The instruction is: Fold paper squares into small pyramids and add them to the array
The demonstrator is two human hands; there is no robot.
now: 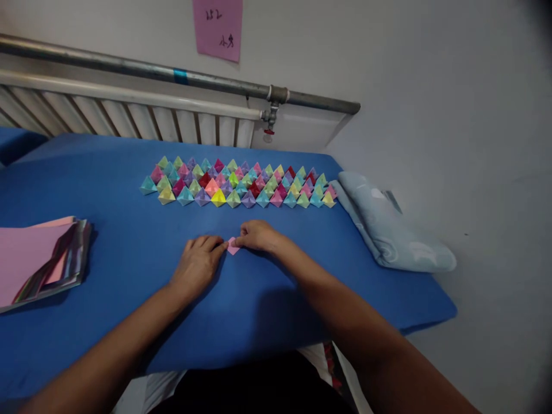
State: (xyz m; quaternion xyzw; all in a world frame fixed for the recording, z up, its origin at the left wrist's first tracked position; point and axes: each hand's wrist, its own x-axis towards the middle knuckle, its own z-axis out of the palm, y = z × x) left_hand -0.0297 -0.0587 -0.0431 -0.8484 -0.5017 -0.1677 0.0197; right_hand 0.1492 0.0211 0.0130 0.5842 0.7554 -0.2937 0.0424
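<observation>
Pink paper: a small folded piece [233, 246] lies on the blue cover [241, 322], between the two hands and nearer the person than the rows.
Left hand: its fingertips touch the paper's left corner; the hand [199, 263] is palm down, and whether it pinches or only presses, I cannot tell.
Right hand: the fingers are curled, with the thumb at the paper's right side; whether this hand [257, 235] clamps the paper is too small to tell.
Origami rows: many-coloured pointed paper pieces [218, 198] stand closely packed beyond the hands.
Paper stack: loose coloured sheets [32, 253], pink on top, lie at the left.
Blanket: folded, pale blue and patterned [388, 224], it lies at the right, by the wall.
Radiator: white [142, 119], behind the cover's far edge, under a metal pipe [129, 65]; a red-handled valve [269, 131] sits at its right end.
Wall note: pink, handwritten [218, 29], above the pipe.
</observation>
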